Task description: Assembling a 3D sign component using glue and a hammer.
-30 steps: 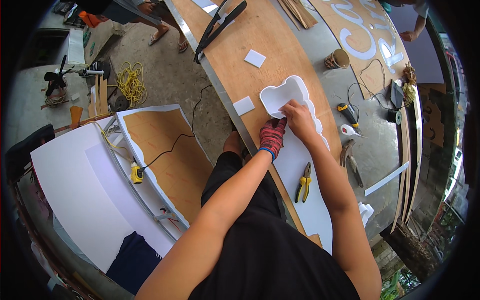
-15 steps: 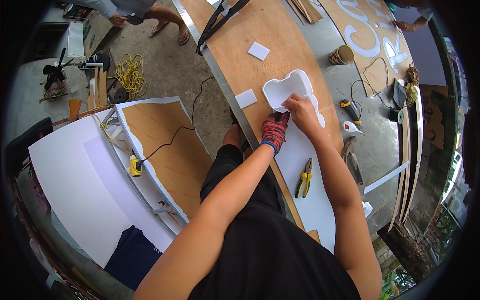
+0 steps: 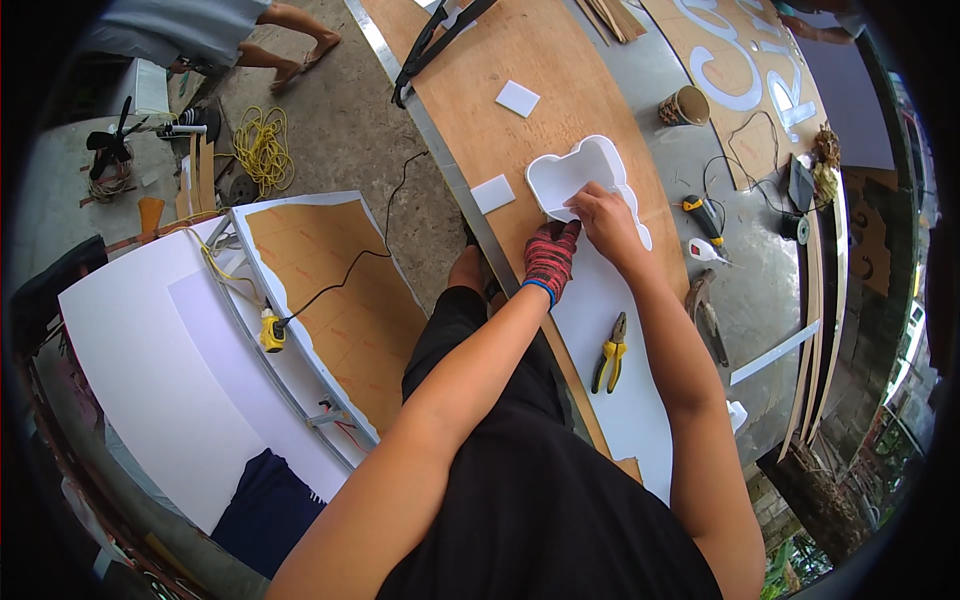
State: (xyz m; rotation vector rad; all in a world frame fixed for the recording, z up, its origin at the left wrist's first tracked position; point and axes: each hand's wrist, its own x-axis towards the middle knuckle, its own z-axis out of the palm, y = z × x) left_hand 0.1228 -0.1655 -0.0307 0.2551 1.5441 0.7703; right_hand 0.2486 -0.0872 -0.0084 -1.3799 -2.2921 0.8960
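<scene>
A white, hollow, scalloped-edged shell [image 3: 563, 178] with a raised rim lies on the wooden board, at the far end of a long white sheet [image 3: 625, 430]. My left hand [image 3: 550, 262], in a red and black glove with a blue cuff, is closed on the shell's near wall. My bare right hand [image 3: 606, 218] reaches over the rim, its fingertips pinched together just inside that wall, beside the gloved fingers. Whatever sits in the pinch is too small to make out. Pliers [image 3: 609, 353] with yellow and black handles rest on the white sheet, left of my right forearm.
White rectangular pieces [image 3: 517, 98] lie on the wooden board [image 3: 470, 130]. To the right are a yellow-black hot-glue gun [image 3: 703, 216], a small white bottle [image 3: 704, 251], a cup [image 3: 685, 106] and a hammer-like tool [image 3: 707, 315]. A framed panel [image 3: 330, 290] stands left; another person [image 3: 190, 30] is beyond.
Both my hands stay at the shell's near wall with only a slight shift of the right fingers. The person at the far left has stepped and turned.
</scene>
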